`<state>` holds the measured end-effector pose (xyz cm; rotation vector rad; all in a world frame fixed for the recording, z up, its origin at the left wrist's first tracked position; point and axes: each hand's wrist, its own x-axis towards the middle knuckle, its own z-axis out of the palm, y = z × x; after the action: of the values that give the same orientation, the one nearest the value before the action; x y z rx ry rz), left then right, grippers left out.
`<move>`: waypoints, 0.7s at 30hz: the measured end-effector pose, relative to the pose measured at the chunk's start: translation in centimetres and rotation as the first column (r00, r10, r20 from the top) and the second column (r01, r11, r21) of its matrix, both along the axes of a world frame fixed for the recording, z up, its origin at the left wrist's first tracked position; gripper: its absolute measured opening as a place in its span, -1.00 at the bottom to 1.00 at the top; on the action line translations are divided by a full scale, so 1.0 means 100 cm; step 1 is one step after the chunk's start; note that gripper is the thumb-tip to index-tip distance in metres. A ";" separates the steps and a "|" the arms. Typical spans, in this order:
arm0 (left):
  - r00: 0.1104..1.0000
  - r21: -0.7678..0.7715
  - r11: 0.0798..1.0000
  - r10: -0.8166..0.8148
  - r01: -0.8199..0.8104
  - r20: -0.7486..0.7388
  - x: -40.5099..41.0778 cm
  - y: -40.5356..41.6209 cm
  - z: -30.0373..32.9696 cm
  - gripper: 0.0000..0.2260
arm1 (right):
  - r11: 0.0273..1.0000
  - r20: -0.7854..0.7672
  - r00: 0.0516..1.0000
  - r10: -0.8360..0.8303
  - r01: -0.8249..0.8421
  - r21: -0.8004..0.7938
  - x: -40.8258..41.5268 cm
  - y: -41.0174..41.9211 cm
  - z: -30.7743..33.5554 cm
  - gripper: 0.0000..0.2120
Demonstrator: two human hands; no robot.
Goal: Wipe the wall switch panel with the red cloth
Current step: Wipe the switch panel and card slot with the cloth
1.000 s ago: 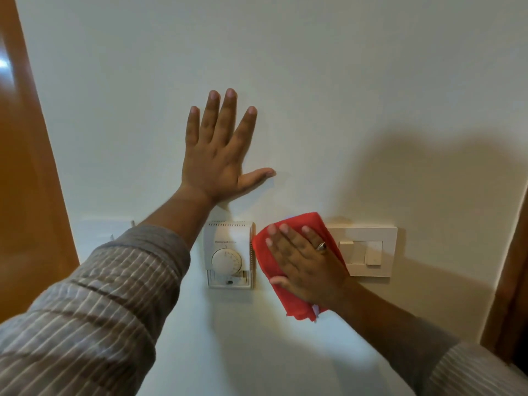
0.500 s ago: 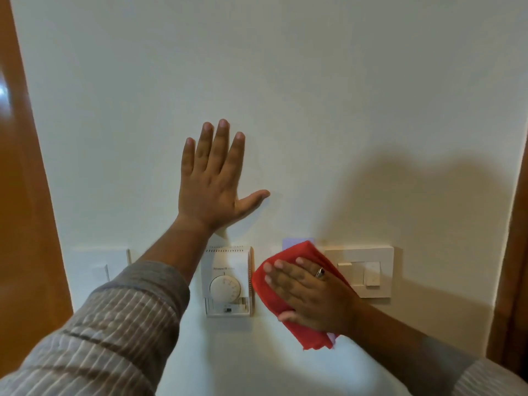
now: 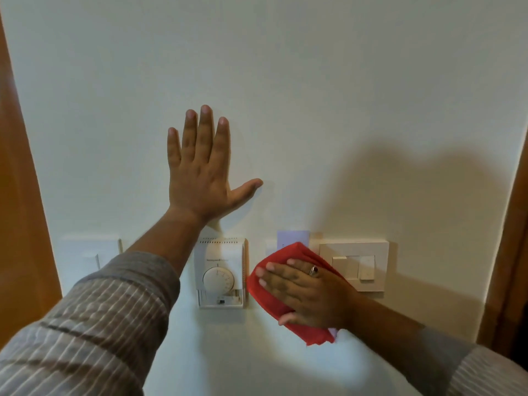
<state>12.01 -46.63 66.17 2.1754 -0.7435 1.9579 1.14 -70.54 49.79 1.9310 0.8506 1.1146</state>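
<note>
1. Right hand lies flat, fingers spread, pressing the red cloth to the wall just right of the thermostat.
2. Switch panel sits right of the thermostat, partly covered by the cloth.
3. Left hand, open-palmed, rests above the thermostat.

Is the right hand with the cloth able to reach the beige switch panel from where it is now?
Probably yes: the right hand presses the cloth right beside the switch panel, nothing between.

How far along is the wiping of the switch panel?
Nothing looks finished yet. In hand: the right hand presses the red cloth flat between thermostat and switch panel, covering its left edge. Left: the panel's exposed face. The left hand braces on the wall.
</note>
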 end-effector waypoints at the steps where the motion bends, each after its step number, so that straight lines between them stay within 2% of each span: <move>1: 1.000 0.003 1.000 -0.003 0.003 -0.008 0.000 0.001 0.001 -0.01 | 0.999 -0.044 0.999 0.019 -0.020 -0.025 -0.003 -0.006 0.004 -0.30; 4: 1.000 -0.009 1.000 0.005 -0.005 0.001 0.000 0.001 0.001 -0.02 | 0.993 0.015 0.999 0.050 -0.052 0.107 -0.006 -0.005 0.007 -0.29; 7: 1.000 -0.013 1.000 0.005 -0.005 0.020 0.002 -0.002 -0.001 -0.03 | 0.938 0.174 0.979 -0.110 0.044 0.345 0.004 0.019 -0.003 -0.21; 10: 1.000 -0.013 1.000 0.002 -0.001 0.031 0.004 -0.002 0.000 -0.03 | 0.873 0.207 0.953 -0.219 0.097 0.477 0.014 0.037 -0.013 -0.23; 11: 0.999 -0.017 1.000 0.006 -0.006 0.034 0.003 -0.001 0.000 -0.02 | 0.893 0.218 0.955 -0.202 0.088 0.442 0.014 0.035 -0.014 -0.25; 13: 0.999 -0.015 1.000 0.003 -0.002 0.037 0.002 0.000 0.000 -0.02 | 0.975 0.203 0.974 -0.102 0.057 0.217 0.009 0.019 -0.010 -0.33; 15: 0.999 -0.011 1.000 0.000 0.000 0.041 0.003 0.001 0.001 -0.03 | 1.000 0.054 0.998 0.024 -0.024 0.000 0.003 0.002 0.002 -0.44; 16: 0.999 -0.007 1.000 0.001 -0.001 0.040 0.005 0.002 0.002 -0.02 | 0.997 -0.023 0.998 0.066 -0.067 -0.049 0.002 -0.004 0.009 -0.48; 18: 1.000 0.005 1.000 -0.007 0.007 0.021 0.007 0.007 0.002 -0.02 | 0.991 -0.062 0.992 0.108 -0.113 -0.072 0.000 -0.008 0.018 -0.54; 21: 1.000 -0.014 1.000 0.007 -0.007 0.007 0.010 0.013 -0.003 -0.02 | 0.994 -0.002 0.995 0.102 -0.102 -0.030 0.002 -0.002 0.016 -0.54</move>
<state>12.99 -45.37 65.89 2.1677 -0.7218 1.9689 1.38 -70.74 51.36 1.8812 0.9695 1.1546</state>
